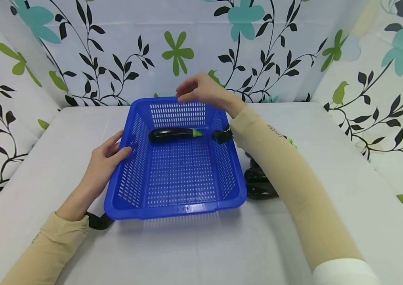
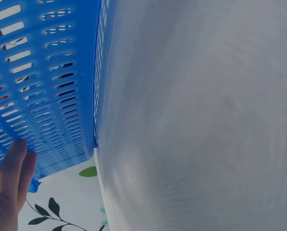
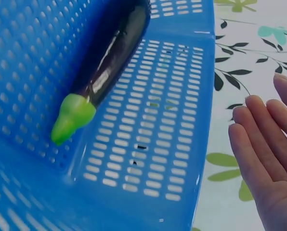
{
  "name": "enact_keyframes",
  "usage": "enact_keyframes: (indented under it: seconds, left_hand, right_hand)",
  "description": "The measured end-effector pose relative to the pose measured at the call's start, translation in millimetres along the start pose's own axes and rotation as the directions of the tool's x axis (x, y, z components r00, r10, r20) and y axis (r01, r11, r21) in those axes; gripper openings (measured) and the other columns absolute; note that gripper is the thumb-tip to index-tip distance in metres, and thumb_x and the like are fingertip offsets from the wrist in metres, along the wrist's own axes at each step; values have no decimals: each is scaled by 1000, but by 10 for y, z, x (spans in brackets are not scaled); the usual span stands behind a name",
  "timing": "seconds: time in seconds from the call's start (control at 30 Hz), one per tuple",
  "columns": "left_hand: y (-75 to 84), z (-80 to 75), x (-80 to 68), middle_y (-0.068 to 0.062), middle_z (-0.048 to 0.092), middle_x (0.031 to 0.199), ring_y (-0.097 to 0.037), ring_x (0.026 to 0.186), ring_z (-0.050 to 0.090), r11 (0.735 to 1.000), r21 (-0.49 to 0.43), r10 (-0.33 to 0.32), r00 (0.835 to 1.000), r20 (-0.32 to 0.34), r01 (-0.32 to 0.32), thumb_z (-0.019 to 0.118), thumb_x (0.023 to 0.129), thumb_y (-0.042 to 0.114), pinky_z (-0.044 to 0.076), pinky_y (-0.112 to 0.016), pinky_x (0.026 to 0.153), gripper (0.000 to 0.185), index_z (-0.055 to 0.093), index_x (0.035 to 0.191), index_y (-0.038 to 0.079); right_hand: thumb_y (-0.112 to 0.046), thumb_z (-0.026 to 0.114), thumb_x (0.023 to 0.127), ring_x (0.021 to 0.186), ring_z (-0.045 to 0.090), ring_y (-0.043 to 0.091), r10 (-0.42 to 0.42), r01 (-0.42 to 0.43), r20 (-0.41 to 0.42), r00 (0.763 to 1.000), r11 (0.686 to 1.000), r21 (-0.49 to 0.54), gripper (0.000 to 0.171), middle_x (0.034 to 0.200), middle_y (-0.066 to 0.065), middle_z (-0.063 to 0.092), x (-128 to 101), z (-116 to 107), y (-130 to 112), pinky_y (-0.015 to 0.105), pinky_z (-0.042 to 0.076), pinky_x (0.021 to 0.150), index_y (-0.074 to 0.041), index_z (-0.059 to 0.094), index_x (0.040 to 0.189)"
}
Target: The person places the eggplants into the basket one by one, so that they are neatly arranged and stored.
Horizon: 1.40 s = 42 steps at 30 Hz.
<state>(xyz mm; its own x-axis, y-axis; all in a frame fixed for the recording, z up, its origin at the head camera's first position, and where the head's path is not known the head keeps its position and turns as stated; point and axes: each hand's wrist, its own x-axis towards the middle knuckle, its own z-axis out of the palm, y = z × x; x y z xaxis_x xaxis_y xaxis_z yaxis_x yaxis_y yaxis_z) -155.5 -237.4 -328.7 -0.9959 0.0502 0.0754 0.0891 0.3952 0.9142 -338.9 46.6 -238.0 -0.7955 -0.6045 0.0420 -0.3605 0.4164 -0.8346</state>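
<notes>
Here we see the left hand (image 1: 103, 159) gripping the left edge of the blue basket (image 1: 144, 212), thumb over the rim, while the right hand (image 1: 209, 91) hangs above the far edge, fingers loosely extended, holding nothing. One eggplant (image 1: 170, 134) lies inside near that far edge, green tip rightward; we think the dark shapes (image 1: 261, 191) beside the right edge, partly hidden by the sleeve (image 1: 294, 178), are more eggplants.
</notes>
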Motion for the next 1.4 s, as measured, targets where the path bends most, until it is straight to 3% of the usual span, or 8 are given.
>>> enact_keyframes:
  seconds: [0.7,0.97,1.4]
  left_hand:
    - [-21,-36,0,-27,44,150,10,91,62,1000,7,0,1000,11,0,51,104,36,54,-12,75,71,15,161,13]
    - [-21,-45,4,-28,44,150,10,91,61,1000,15,-3,1000,13,3,51,104,36,54,-12,75,71,15,161,13]
    - [-40,-41,33,-28,42,151,10,91,61,1000,3,-21,1000,15,21,51,104,36,54,-12,74,71,14,162,15]
  right_hand:
    - [-22,71,94,116,63,16,-18,16,-106,994,1000,-23,38,125,7,69,-432,-385,21,35,45,107,-8,65,129]
    - [-29,74,91,117,63,16,53,-66,-171,984,996,-67,40,122,4,70,-689,-606,315,39,44,109,-12,67,127]
    - [-32,75,91,116,63,18,152,-167,-137,979,980,-111,46,123,7,70,-1110,-909,857,46,43,110,-8,65,129]
